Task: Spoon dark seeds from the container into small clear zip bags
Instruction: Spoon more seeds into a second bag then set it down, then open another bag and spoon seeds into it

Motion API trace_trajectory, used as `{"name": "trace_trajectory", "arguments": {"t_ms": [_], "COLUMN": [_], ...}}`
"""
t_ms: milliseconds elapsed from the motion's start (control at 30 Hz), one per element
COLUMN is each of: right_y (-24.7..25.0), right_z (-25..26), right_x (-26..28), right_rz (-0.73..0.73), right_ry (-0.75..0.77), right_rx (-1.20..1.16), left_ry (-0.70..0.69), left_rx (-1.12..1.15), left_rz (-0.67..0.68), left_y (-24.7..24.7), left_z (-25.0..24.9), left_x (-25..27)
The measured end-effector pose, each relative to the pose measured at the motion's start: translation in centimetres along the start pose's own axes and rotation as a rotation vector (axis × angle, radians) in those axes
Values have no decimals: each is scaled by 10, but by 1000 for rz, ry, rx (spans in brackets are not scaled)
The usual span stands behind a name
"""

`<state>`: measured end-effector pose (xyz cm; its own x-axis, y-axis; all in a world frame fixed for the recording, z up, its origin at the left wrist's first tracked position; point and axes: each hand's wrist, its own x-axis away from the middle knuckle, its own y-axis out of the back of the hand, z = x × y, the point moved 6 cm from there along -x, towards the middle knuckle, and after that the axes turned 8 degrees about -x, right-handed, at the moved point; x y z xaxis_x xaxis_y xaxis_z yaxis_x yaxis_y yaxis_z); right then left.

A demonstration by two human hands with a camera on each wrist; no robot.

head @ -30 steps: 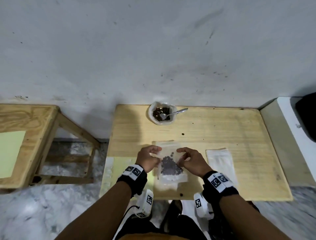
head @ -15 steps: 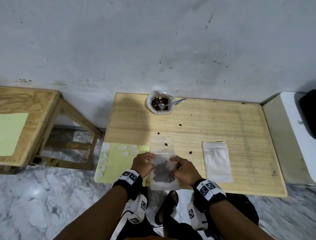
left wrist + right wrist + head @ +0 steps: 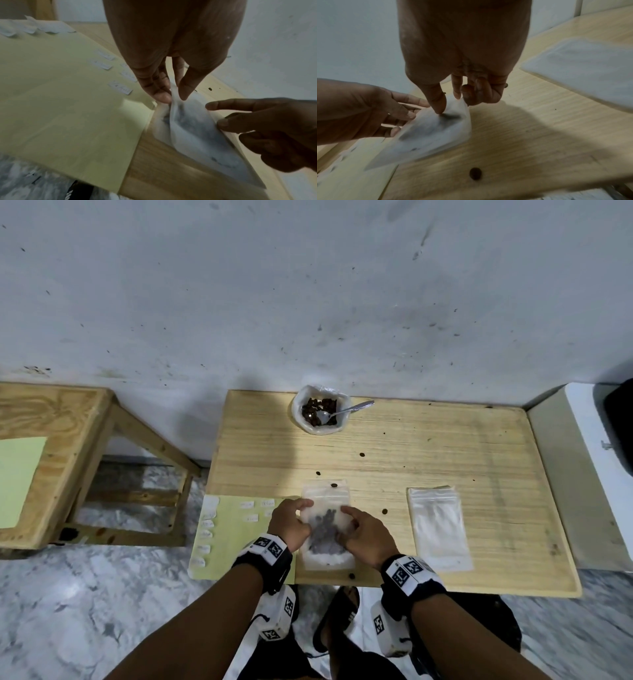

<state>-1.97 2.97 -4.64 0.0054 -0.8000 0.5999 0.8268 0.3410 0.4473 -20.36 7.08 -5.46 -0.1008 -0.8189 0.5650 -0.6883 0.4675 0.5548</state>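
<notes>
Near the front edge of the desk (image 3: 479, 440), the left hand (image 3: 291, 525) and right hand (image 3: 364, 537) each pinch a side of the soft, floppy zip bag (image 3: 327, 529) of dark seeds, so hold it near the top.

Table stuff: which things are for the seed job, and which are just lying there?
For the job: bowl of seeds, spoon, filled bag pinched by left hand and right hand, empty bag.

Lying about: yellow sheet, stray seeds, side stool.
</notes>
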Motion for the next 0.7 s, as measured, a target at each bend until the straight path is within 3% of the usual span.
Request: {"name": "trace_trajectory", "arguments": {"t_ms": [333,567,700], "right_y": [-4,64,117], "right_z": [0,-11,-56], "right_x": [6,15,30], "right_rz": [-21,-280,-402], "right_ry": [37,-27,-160], "right_rx": [145,-136,-181], "left_ry": [-29,-61,-84], "left_rx": [-95,-49,79], "left_rz": [-28,-203,-11], "left_y": [-1,5,-39], "left_z": [5,-39,-86], "left_x": [3,2,-5]}}
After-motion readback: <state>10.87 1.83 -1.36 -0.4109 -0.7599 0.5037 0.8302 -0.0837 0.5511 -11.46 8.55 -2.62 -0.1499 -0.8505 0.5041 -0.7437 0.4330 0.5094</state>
